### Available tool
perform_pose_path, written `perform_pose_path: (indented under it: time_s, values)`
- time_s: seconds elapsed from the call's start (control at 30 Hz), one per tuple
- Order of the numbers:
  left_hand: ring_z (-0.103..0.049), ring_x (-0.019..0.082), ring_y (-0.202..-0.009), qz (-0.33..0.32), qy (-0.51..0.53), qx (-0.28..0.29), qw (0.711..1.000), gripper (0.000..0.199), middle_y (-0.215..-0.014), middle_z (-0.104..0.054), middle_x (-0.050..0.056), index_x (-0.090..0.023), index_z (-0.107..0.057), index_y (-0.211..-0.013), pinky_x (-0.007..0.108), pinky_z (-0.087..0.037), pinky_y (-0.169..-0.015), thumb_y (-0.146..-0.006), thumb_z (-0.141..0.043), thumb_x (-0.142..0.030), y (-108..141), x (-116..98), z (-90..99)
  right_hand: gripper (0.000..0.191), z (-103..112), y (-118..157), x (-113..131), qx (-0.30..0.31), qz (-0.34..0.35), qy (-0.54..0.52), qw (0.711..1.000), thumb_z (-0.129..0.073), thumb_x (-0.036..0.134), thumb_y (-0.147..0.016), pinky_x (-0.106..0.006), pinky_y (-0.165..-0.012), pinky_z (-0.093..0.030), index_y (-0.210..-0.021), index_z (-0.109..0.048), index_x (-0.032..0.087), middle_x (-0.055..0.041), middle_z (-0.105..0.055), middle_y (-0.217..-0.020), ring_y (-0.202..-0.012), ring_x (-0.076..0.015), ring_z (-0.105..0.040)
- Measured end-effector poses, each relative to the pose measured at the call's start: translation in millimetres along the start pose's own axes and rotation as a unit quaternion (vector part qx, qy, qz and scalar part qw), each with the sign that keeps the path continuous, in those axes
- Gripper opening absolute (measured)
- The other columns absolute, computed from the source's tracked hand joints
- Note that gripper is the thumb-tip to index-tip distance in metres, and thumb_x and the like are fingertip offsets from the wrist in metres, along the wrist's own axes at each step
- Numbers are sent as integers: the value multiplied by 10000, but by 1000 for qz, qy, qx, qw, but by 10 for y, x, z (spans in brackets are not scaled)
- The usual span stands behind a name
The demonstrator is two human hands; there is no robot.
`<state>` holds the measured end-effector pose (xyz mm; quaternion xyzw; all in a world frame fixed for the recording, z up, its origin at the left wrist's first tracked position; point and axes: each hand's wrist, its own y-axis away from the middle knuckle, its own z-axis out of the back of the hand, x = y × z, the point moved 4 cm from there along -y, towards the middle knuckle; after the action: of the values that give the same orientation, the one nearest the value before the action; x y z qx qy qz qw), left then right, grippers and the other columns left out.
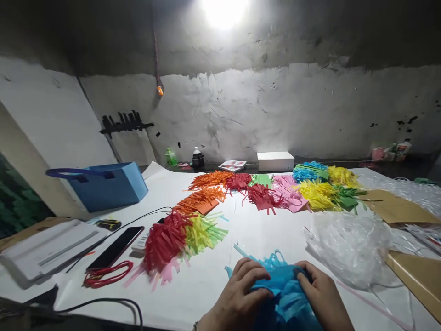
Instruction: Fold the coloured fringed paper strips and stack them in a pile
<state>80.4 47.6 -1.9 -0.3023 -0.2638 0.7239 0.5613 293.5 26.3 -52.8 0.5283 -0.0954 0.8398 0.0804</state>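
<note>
At the table's front edge, a bunch of blue fringed tissue paper (pixel 287 294) sits between my two hands, its strips spreading toward the far side. My left hand (pixel 241 289) bends its fingers over the near left part of the bunch. On the opposite side, my right hand (pixel 319 287) grips the paper with its thumb on top; its other fingers are partly hidden. Left of my hands lie a red fringed bunch (pixel 165 241) and a yellow-green one (pixel 203 232). Farther back runs a row with orange (pixel 206 179), pink (pixel 289 193) and yellow fringed bunches (pixel 315 193).
Crumpled clear plastic (pixel 347 246) lies to the right, beside brown card sheets (pixel 403 207). At left are a phone (pixel 115 248), a red cord (pixel 108 274), a black cable (pixel 103 301) and a blue box bag (pixel 113 186). A white box (pixel 275 161) stands by the wall.
</note>
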Motion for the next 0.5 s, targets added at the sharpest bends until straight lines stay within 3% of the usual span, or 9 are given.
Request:
perform_pose_path:
  time_s: [0.13, 0.27, 0.37, 0.5]
  values:
    - [-630, 217, -944, 52, 118, -65, 990, 119, -913, -733, 74, -223, -583, -1037, 425, -486, -930, -1005, -487, -160, 117, 86, 143, 358, 67, -135, -274, -32, -10, -62, 998, -522, 529, -793, -319, -650, -517, -852, -677, 212, -15, -714, -743, -700, -248, -681]
    - [-652, 219, -941, 182, 221, -155, 946, 126, -921, -719, 76, -216, -626, -992, 357, -537, -848, -1005, -501, -225, 213, 211, 342, 370, 185, -229, -470, -92, -12, -85, 992, -564, 554, -749, -328, -657, -525, -803, -692, 211, -27, -726, -732, -717, -261, -687]
    - [-672, 193, -787, 321, 298, -253, 863, 171, -851, -710, 48, -191, -655, -924, 286, -557, -706, -942, -624, -358, 270, 380, 514, 401, 277, -277, -601, -77, -33, -104, 991, -621, 588, -670, -334, -662, -546, -774, -704, 209, -34, -738, -724, -723, -277, -699]
    - [-649, 164, -580, 473, 377, -389, 695, 319, -738, -711, 5, -170, -655, -937, 265, -549, -556, -745, -818, -367, 307, 767, 799, 403, 535, -261, -854, -122, -72, -116, 983, -662, 580, -639, -318, -664, -565, -801, -737, 219, -44, -774, -802, -759, -284, -720]
